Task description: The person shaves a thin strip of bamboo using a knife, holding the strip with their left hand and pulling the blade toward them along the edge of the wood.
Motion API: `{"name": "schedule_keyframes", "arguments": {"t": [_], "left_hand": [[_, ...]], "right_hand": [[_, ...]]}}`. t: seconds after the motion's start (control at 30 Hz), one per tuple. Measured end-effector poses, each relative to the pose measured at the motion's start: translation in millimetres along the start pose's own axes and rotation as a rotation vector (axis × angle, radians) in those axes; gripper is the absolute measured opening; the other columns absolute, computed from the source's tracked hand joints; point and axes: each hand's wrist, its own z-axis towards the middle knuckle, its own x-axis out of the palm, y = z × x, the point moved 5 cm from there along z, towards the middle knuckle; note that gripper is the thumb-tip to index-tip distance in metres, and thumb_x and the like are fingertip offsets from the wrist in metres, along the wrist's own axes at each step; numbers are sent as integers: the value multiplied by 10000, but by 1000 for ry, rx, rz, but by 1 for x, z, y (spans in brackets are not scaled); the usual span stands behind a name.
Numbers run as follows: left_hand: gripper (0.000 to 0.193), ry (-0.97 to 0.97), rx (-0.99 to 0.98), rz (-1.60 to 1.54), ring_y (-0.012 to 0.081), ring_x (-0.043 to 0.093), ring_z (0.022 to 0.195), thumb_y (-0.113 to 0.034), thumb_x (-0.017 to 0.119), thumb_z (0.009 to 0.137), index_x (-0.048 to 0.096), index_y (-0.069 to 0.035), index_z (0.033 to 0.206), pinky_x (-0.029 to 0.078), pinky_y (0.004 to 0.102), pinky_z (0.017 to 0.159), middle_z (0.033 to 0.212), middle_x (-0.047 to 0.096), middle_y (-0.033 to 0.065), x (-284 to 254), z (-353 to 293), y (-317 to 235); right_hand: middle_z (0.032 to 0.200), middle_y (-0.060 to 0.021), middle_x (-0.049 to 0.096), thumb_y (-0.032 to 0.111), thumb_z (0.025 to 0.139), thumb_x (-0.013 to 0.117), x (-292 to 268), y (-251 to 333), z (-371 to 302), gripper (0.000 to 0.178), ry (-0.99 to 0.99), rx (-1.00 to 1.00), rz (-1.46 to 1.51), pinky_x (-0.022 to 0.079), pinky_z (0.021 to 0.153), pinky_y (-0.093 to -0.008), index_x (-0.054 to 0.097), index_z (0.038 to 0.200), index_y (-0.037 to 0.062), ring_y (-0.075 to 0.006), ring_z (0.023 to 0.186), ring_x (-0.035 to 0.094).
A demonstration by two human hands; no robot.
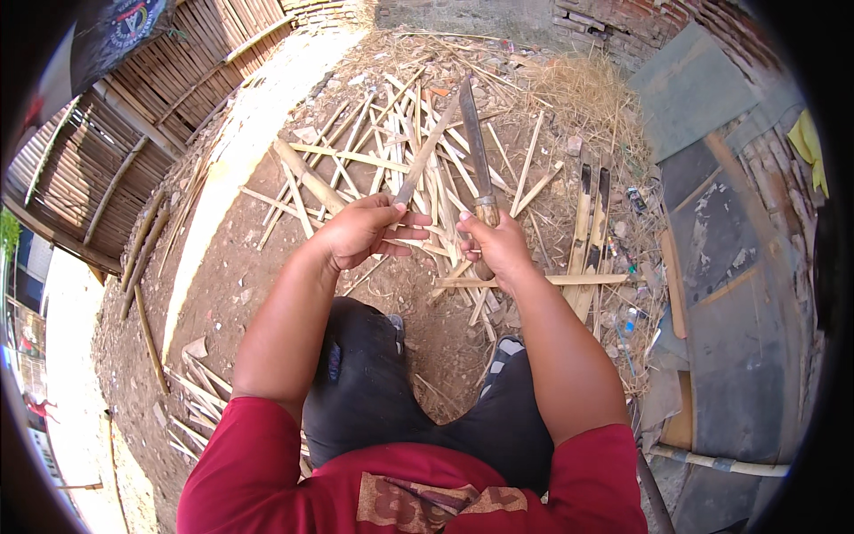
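My right hand (496, 245) is wrapped round the wooden handle of a machete (477, 147). Its long dark blade points away from me, slightly to the left. In my left hand (365, 233), a flat bamboo strip (429, 153) is pinched under the thumb while the other fingers stretch out to the right. The strip slants up toward the machete's tip. Beyond both hands, many split bamboo strips (378, 164) lie crisscrossed on the dirt. A thicker round bamboo piece (307, 176) lies just past my left hand.
Two wide, charred bamboo slats (591, 218) lie on the right, with one strip (551, 280) across them. More strips (197, 392) are piled at my left. Dark sheets (743, 356) line the right side, and a bamboo-slat wall (169, 71) stands at the far left.
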Motion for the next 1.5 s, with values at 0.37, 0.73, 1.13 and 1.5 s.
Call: {"name": "schedule_keyframes", "arguments": {"t": [0.37, 0.73, 1.13, 1.5], "left_hand": [[417, -79, 111, 286, 250, 600, 1246, -243, 539, 1062, 467, -3, 1395, 532, 410, 967, 1374, 580, 131, 78, -45, 1], [362, -405, 506, 1067, 468, 621, 976, -151, 670, 926, 491, 17, 1191, 515, 498, 835, 1087, 597, 257, 127, -59, 61], [657, -424, 575, 986, 371, 641, 1135, -456, 685, 957, 466, 28, 1345, 533, 448, 920, 1259, 576, 246, 99, -65, 41], [706, -469, 503, 255, 315, 554, 1317, -532, 395, 1074, 388, 45, 1480, 474, 439, 1082, 1478, 492, 214, 18, -13, -95]], "right_hand": [[1183, -140, 653, 454, 941, 728, -26, 11, -22, 605, -57, -83, 203, 567, 733, -322, 498, 1320, 42, -220, 968, 686], [896, -75, 677, 120, 844, 816, -34, 25, -29, 298, -236, -220, 240, 537, 635, -287, 598, 1018, 17, -149, 735, 657], [875, -72, 659, -1, 876, 711, -39, 37, -20, 180, -271, -433, 164, 587, 657, -351, 568, 982, 27, -182, 726, 677], [878, -38, 632, 37, 843, 723, -39, 28, -4, 223, -94, -393, -1, 549, 694, -311, 583, 1016, 22, -135, 745, 644]]}}
